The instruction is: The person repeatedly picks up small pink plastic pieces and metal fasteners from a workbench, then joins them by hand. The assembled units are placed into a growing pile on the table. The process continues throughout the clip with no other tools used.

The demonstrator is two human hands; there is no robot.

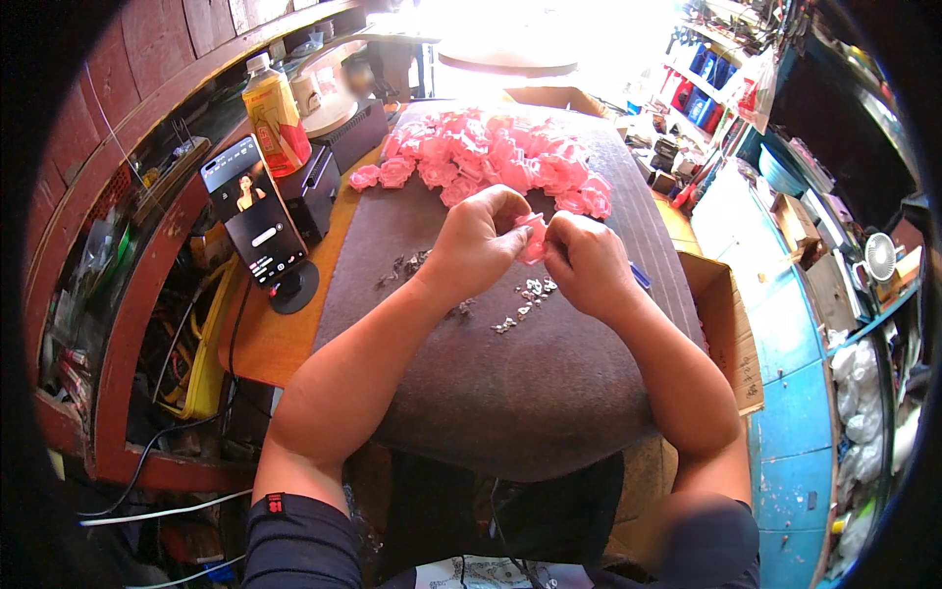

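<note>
My left hand (478, 245) pinches a pink artificial flower (533, 241) between thumb and fingers above the middle of the cloth-covered table. Close against the flower's right side is my right hand (591, 263), its fingers curled shut; whatever sits between its fingertips is hidden. Below the hands lie small silvery metal pieces (530, 297). More small, darker metal pieces (404, 266) are scattered beside my left wrist. A big heap of pink artificial flowers (491, 147) covers the table's far end.
A phone (257, 214) stands upright on a round stand at the left, with a drink bottle (276, 116) behind it. A blue pen-like object (640, 276) lies right of my right hand. A cardboard box (724, 324) sits beside the table's right edge; a small fan (880, 257) is farther right.
</note>
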